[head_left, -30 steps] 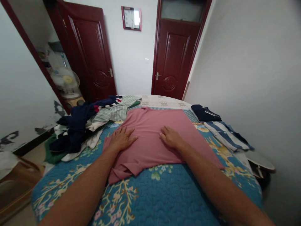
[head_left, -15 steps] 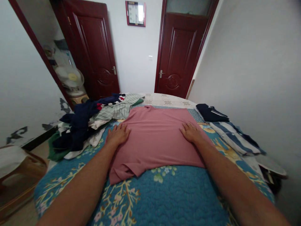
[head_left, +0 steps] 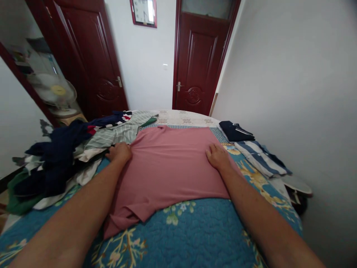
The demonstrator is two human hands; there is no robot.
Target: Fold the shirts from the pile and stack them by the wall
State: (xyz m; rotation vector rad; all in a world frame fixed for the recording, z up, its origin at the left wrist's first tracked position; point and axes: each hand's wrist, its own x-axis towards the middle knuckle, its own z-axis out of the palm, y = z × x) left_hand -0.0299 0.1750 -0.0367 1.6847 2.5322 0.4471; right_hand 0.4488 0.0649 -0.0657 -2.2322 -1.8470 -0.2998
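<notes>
A pink T-shirt (head_left: 173, 163) lies spread on a blue floral quilt (head_left: 200, 227), its near-left corner folded and rumpled. At the shirt's left edge, my left hand (head_left: 120, 152) is closed on the fabric, and creases run from it across the cloth. Its fingertips are partly hidden beside the clothes pile. My right hand (head_left: 217, 155) rests palm down on the right part of the shirt, fingers extended and lying on the fabric.
A heap of unfolded clothes (head_left: 64, 149) lies on the left. On the right are a folded dark garment (head_left: 235, 131) and a folded blue-and-white striped garment (head_left: 262, 158). A patterned white tablecloth (head_left: 178, 116) shows at the far edge. A fan (head_left: 52, 89) stands at the back left.
My left hand has moved left from lying flat on the shirt to gripping its left edge, drawing the cloth leftward. My right hand stays on the shirt. The view has turned slightly right.
</notes>
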